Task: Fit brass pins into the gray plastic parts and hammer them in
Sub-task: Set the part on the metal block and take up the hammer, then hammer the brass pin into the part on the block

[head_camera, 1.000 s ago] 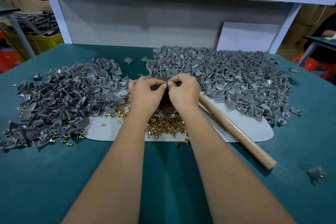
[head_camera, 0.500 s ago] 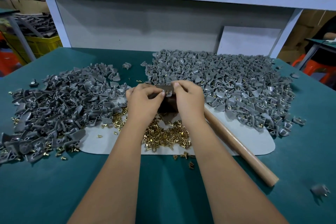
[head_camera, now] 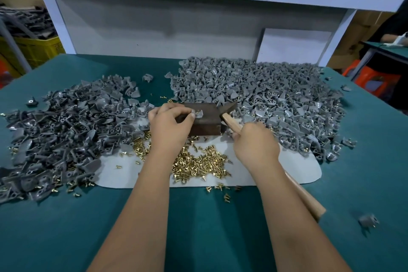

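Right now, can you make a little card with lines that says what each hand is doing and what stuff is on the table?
left hand: holds a gray part with a pin on the block
right hand: grips the hammer by its wooden handle
hammer head: low, beside the block
pins: loose heap on the white mat, near side
gray piles: one left, a bigger one right
table: green top
stray part: alone, near right
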Available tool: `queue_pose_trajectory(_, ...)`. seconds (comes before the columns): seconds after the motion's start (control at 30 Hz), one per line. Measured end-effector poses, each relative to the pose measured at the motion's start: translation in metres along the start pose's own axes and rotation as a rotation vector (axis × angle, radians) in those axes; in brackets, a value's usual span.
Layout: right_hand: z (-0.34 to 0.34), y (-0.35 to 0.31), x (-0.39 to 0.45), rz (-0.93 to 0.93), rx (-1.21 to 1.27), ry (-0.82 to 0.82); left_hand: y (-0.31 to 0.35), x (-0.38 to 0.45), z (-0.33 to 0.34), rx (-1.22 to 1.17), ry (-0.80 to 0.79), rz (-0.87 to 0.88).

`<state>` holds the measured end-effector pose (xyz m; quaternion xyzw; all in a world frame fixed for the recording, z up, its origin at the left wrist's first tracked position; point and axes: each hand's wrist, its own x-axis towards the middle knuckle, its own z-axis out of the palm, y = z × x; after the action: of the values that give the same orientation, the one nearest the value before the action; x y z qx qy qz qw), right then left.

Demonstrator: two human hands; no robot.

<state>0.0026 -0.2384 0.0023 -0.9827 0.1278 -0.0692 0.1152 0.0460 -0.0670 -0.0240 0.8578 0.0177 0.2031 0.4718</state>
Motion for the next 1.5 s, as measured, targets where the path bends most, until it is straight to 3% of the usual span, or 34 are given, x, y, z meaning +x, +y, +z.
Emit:
queue_pose_trajectory(0.17,-0.024,-0.001,0.004,0.062,0.137,0.031,0.002,-0.002,-0.001,0.049,0.016,0.017)
queue_pose_trajectory(0.33,-0.060,-0.002,-0.002,-0.158,0.301,0.048,0.001,-0.001,0.000,0.046,0.043,0.032)
queue_pose_trajectory(0.53,-0.069,-0.021,-0.012,-0.289,0.272,0.169,0.002,-0.002,0.002,0.000,0.076,-0.015)
queue_pose_trajectory(0.67,-0.068,-0.029,-0.013,-0.342,0.062,0.068,0.006,-0.004,0.000,0.047,0.070,-0.009)
queue_pose_trajectory(0.8,-0.069,-0.033,-0.016,-0.327,0.170,0.265,0.007,-0.005,0.000,0.015,0.067,-0.040)
queue_pose_trajectory(0.93,-0.065,-0.031,-0.015,-0.357,0.026,0.122,0.009,-0.005,-0.002,0.049,0.052,-0.040)
queue_pose_trajectory(1.07,-0.064,-0.033,-0.019,-0.357,0.116,0.337,0.008,-0.004,0.000,0.013,0.059,-0.071)
queue_pose_trajectory(1.2,-0.056,-0.028,-0.021,-0.370,0.013,0.187,0.009,-0.005,-0.001,0.044,0.052,-0.059)
queue_pose_trajectory(1.37,-0.053,-0.027,-0.023,-0.359,0.100,0.319,0.009,-0.005,0.000,0.019,0.050,-0.062)
queue_pose_trajectory(1.5,-0.051,-0.021,-0.015,-0.349,0.046,0.184,0.009,-0.004,-0.001,0.054,0.046,-0.058)
